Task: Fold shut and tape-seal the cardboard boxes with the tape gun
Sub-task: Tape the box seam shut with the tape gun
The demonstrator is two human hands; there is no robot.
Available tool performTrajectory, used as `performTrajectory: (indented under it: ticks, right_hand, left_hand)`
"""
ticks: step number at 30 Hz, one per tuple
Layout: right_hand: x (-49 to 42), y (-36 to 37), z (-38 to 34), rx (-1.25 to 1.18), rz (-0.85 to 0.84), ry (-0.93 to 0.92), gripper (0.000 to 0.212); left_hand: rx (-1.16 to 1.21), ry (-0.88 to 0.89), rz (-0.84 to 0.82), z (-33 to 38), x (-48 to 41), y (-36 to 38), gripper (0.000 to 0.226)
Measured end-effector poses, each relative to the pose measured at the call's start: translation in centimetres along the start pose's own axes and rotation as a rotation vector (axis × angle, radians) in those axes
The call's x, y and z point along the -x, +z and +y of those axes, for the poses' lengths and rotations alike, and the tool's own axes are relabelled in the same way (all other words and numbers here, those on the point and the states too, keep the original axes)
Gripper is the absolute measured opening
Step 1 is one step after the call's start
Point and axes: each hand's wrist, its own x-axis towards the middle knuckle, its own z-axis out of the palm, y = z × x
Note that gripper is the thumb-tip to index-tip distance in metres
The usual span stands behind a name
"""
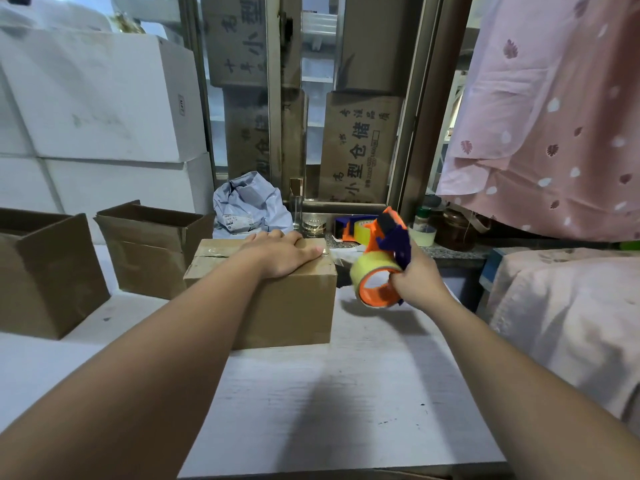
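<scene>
A: Where's the closed box (pixel 287 306)?

B: On the white table (pixel 346 393), flaps down, with a strip of clear tape (pixel 216 251) along its top seam. The left hand (pixel 280 252) lies flat on the lid, fingers straight and together.

A: And the tape gun (pixel 379 261)?

B: In the air just right of the box, apart from it (orange frame, yellowish roll). The right hand (pixel 417 277) has its fingers curled round the handle.

A: Around them?

B: An open box (pixel 152 254) stands just left, a far-left open box (pixel 45 275) beyond it. A second tape dispenser (pixel 356 228) sits on the sill (pixel 450 252) behind, near a grey mailer bag (pixel 249 206).
</scene>
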Motion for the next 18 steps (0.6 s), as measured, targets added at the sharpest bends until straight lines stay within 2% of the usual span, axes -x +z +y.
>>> performTrajectory:
  ticks: [7, 15, 18]
  right_hand:
    - [0.1, -0.6, 1.1, 0.528, -0.032, -0.156, 0.054]
    - [-0.5, -1.4, -1.7, 0.907, -0.097, -0.227, 0.049]
    - [-1.0, -1.6, -2.9, 1.03, -0.158, -0.259, 0.054]
  left_hand:
    - [0.009, 0.005, 0.007, -0.1, -0.1, 0.0, 0.074]
    - [-0.015, 0.019, 0.024, -0.5, -0.8, 0.4, 0.077]
    - [-0.003, 0.028, 0.043, -0.5, -0.9, 0.5, 0.072]
